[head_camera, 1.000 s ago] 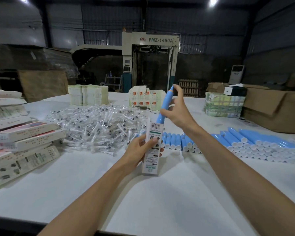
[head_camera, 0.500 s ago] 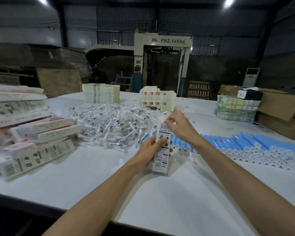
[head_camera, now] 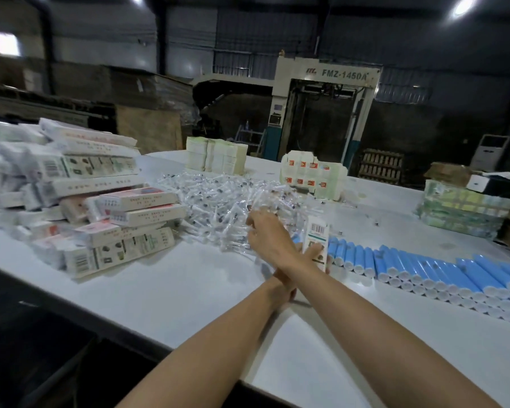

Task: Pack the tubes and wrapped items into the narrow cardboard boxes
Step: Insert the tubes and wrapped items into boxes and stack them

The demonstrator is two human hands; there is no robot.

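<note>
Box (head_camera: 317, 242) position? asks my spotter.

Right of centre, I answer. It stands upright with my left hand (head_camera: 314, 253) gripping its lower part, just in front of the row of blue tubes (head_camera: 424, 269) on the desk (head_camera: 189, 290). I can't see from here whether the top flap is open.

And the other one?

My right hand (head_camera: 265, 234) is crossed over the left forearm, at the near edge of the heap of wrapped items (head_camera: 218, 201), mid-frame. It's blurred, so I can't tell whether the fingers have closed on anything.

How would you do this step well?

I'd take one packet only, from the loose edge, pinched near its end so it lines up with the box mouth. The film looks slippery and the pieces look tangled, so I'd lift slowly and let any hangers-on drop. I'd hold the box steady, tip its mouth toward the incoming hand, and uncross my arms before feeding the packet in.

Anything to watch?

The piled boxes (head_camera: 115, 231) at left sit close to the heap, so I wouldn't swing wide.
</note>
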